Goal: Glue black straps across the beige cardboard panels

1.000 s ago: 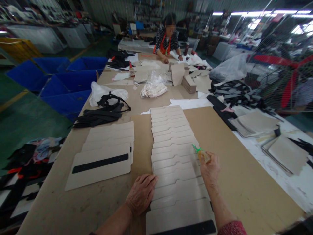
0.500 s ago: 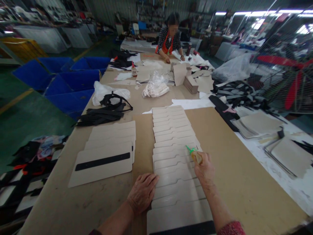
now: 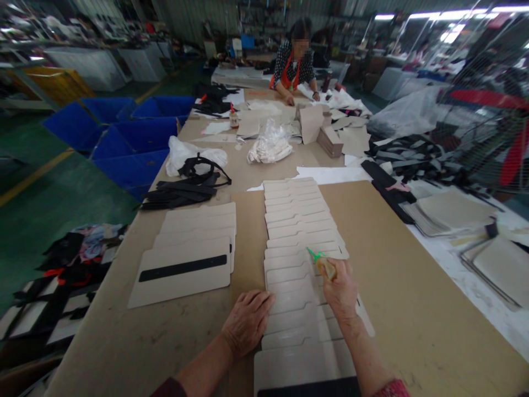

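Note:
A long row of overlapping beige panels with stepped edges runs away from me down the table. My right hand is closed around a small yellowish squeeze bottle. Its green nozzle points left, over the panels in the middle of the row. My left hand lies flat with fingers stretched, its fingertips at the row's left edge. The nearest panel carries a black strip, partly covered by my right forearm. Whether liquid leaves the nozzle is too small to tell.
Left of the row lie more beige panels, with black straps behind them. A plastic bag sits farther back. Stacked sheets lie on the right, near a fan. A co-worker leans over the far end.
My right hand has moved the bottle a little left across the panels. A panel corner now shows right of my right wrist. My left hand stays at the row's edge; the view has shifted slightly.

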A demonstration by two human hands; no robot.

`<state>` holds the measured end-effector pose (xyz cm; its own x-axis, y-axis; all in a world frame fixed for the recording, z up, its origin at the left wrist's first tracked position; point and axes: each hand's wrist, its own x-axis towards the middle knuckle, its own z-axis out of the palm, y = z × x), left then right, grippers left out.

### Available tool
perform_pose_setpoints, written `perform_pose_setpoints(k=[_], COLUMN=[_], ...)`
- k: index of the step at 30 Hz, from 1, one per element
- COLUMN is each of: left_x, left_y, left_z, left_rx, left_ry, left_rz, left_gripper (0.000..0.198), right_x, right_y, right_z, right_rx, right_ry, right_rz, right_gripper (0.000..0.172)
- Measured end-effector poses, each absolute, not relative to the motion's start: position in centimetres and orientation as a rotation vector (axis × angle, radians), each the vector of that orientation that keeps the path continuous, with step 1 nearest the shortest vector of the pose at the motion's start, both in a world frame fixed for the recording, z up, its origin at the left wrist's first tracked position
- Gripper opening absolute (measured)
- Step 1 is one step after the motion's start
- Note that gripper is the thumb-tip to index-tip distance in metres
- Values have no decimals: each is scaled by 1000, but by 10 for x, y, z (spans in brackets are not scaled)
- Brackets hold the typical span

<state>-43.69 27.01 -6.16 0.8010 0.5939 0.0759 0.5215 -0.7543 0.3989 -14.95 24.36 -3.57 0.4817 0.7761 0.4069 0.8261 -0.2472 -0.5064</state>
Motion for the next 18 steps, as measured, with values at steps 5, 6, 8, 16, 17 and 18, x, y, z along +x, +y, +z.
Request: perform_pose_setpoints(k=[5, 6, 8, 16, 17, 18], left_x=[-437, -437, -437, -436, -436, -436], left_y=[270, 270, 269, 268, 268, 268], left_z=[-62, -62, -62, -60, -59, -59], left_rx=[2600, 2594, 2589, 2578, 2575, 2571], left_ry=[842, 845, 849, 882, 885, 885], left_rz=[275, 271, 266, 221, 221, 222], left_gripper=[57, 57, 56, 49, 48, 48], right_x=[-162, -164, -169, -192, -195, -198], right_y=[250, 251, 252, 252, 252, 252], right_z=[-32, -32, -33, -33, -33, -34], right_rx=[-2037, -2037, -2036, -1955, -1945, -1934], right_ry=[-1352, -1358, -1366, -1406, -1406, -1408], right_rz=[-69, -54, -24, 67, 73, 79], right_gripper=[20, 19, 18, 14, 15, 15])
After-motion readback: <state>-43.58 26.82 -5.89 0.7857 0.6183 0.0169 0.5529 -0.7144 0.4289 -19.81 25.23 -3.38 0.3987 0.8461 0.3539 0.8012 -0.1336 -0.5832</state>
